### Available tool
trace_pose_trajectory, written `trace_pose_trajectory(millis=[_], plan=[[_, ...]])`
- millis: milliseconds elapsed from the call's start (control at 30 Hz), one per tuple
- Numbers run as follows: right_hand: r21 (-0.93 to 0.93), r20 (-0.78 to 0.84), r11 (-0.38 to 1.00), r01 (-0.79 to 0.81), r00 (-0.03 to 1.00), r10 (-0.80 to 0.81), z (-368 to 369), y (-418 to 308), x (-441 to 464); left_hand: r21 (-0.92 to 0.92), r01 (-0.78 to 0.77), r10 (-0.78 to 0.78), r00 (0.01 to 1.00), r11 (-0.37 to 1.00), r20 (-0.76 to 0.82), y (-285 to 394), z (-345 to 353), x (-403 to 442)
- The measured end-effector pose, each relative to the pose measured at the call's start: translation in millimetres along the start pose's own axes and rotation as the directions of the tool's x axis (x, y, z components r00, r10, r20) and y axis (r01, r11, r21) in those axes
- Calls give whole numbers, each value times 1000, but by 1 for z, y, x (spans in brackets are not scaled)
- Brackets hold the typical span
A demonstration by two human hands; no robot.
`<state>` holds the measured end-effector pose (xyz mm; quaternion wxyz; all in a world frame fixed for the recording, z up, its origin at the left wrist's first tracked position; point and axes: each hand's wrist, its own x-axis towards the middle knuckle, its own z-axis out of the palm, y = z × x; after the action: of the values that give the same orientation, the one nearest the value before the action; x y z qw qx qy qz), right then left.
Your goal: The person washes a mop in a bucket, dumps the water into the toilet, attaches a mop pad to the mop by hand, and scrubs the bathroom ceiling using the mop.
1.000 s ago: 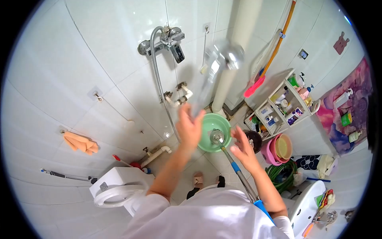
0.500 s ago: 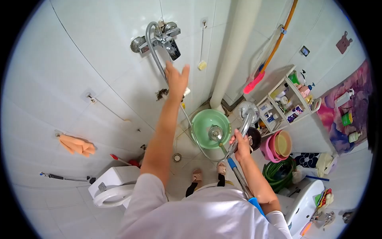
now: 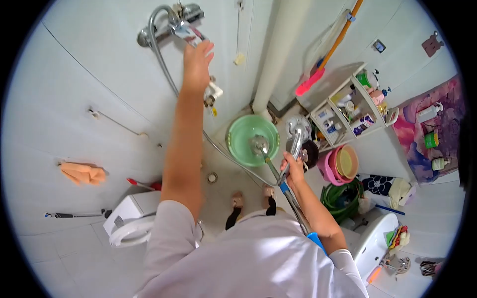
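Note:
My left hand [image 3: 197, 64] is stretched up to the wall tap [image 3: 171, 27], its fingers extended at the tap's lever [image 3: 190, 35]; whether they touch it I cannot tell. Closed around the handle of the shower head [image 3: 297, 135] is my right hand [image 3: 293, 168]. A metal hose [image 3: 223, 153] links the shower head to the tap. Beneath the hands a green basin [image 3: 253, 130] stands on the floor, with the round metal end of a pole [image 3: 259, 144] inside it. The pole's blue and grey shaft [image 3: 297, 206] leans back beside my right forearm.
To the right are a shelf of bottles [image 3: 358, 102], stacked pink and yellow tubs [image 3: 339, 166], a coiled green hose [image 3: 340, 201] and a washbasin [image 3: 375, 248]. A toilet [image 3: 131, 218] is at the lower left. A thick pipe [image 3: 280, 54] runs up the corner.
My left hand has let go of the shower head and moved up to the tap lever. My right hand has taken hold of the shower head.

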<state>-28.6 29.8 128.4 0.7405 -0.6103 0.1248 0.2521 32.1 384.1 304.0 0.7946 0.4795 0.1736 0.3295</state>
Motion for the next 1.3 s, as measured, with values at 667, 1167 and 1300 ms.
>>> trace_pose_trajectory(millis=[667, 1167, 1300], plan=[[-102, 143, 993, 61, 989, -46, 0, -11, -13, -395, 791, -842, 535, 468, 74, -320, -8, -165], [-77, 82, 996, -34, 996, 40, -30, 1, 7, 163, 633, -640, 768, 757, -14, -244, 31, -236], [-79, 101, 996, 42, 994, -34, -28, 11, 11, 442, 180, -319, 911, 879, 263, -244, 39, -272]])
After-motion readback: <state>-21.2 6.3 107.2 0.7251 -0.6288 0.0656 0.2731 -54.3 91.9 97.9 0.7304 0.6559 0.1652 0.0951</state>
